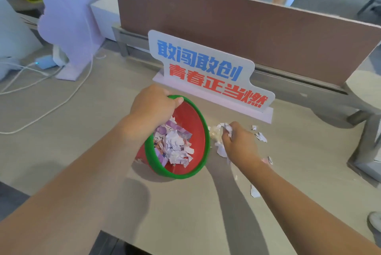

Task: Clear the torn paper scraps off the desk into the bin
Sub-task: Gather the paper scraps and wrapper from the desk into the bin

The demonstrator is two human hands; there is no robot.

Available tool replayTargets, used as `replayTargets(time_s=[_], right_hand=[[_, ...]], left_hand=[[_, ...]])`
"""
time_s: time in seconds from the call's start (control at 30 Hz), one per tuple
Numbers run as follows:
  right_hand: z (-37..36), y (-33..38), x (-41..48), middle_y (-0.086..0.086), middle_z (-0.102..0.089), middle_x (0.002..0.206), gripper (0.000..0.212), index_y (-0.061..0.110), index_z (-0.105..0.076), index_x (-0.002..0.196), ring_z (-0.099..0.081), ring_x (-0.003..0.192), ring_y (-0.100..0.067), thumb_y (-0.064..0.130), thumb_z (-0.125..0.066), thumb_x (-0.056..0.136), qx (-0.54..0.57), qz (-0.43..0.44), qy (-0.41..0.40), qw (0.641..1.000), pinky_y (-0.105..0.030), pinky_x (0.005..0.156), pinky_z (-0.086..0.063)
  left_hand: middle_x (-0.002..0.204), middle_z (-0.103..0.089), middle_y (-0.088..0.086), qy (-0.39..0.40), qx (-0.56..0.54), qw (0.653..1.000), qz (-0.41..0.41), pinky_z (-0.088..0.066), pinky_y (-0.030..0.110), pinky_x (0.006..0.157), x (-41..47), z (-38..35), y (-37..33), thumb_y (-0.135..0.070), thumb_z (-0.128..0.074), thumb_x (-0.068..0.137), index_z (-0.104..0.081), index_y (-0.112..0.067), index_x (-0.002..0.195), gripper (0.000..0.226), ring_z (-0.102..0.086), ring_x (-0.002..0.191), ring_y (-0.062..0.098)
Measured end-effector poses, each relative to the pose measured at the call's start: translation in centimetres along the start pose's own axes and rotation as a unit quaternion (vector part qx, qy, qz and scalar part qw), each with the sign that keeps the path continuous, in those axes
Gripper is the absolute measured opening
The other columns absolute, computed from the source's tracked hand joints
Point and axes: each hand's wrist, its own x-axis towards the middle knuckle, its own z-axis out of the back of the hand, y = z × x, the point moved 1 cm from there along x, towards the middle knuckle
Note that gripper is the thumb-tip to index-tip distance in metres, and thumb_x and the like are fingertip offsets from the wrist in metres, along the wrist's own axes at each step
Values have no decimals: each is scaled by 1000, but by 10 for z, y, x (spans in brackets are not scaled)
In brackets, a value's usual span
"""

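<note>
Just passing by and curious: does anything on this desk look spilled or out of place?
Yes. Torn white paper scraps lie scattered on the beige desk right of the red plastic bin with a green rim. The bin sits tilted, its rim gripped by the left hand, while the right hand clutches scraps.

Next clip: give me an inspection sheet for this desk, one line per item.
Surface: beige desk, scraps remaining on its right part.
Job's things: red bin with green rim, tilted, part full of torn paper; loose scraps beside it.
Clutter: slogan sign; pale purple cutout stand.
Hands: left hand grips the bin's rim; right hand closed on scraps.
Cables: white cables at left.
Surroundings: brown divider panel, someone standing behind.
</note>
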Motion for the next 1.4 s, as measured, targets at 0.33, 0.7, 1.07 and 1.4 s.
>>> replayTargets(time_s=[0.33, 0.7, 1.07, 1.4], right_hand=[[-48, 116, 8, -18, -61, 95, 26, 5, -50, 98, -58, 86, -35, 30, -52, 91, -16, 145, 83, 986, -35, 64, -39], [-59, 107, 7, -1, -47, 141, 61, 23, -50, 130, -34, 132, -25, 56, -22, 87, 32, 197, 82, 976, -44, 114, -20], [-33, -76, -61, -15, -39, 139, 62, 16, -45, 131, -37, 128, -33, 53, -46, 81, 2, -67, -76, 995, -43, 107, -30], [-47, -137, -58, -19, -10, 153, 94, 21, -11, 143, -2, 141, -34, 73, -46, 72, -137, -89, -34, 986, -50, 114, -10]], left_hand=[[106, -73, 5, 15, -6, 1000, -15, -43, 27, 75, 11, 14, 6, -43, -61, 90, -75, -22, 108, 31, -65, 99, 27], [103, -72, 4, 23, 11, 999, -23, -38, 27, 70, 23, 13, 2, -42, -60, 91, -74, -19, 111, 33, -55, 82, 18], [119, -66, 5, 25, 81, 996, -3, -41, 32, 77, 27, -18, -34, -42, -61, 89, -64, -17, 120, 40, -60, 109, 28], [120, -66, 5, 8, 115, 993, 11, -40, 30, 76, 22, -30, -49, -44, -60, 89, -65, -22, 124, 42, -60, 108, 29]])
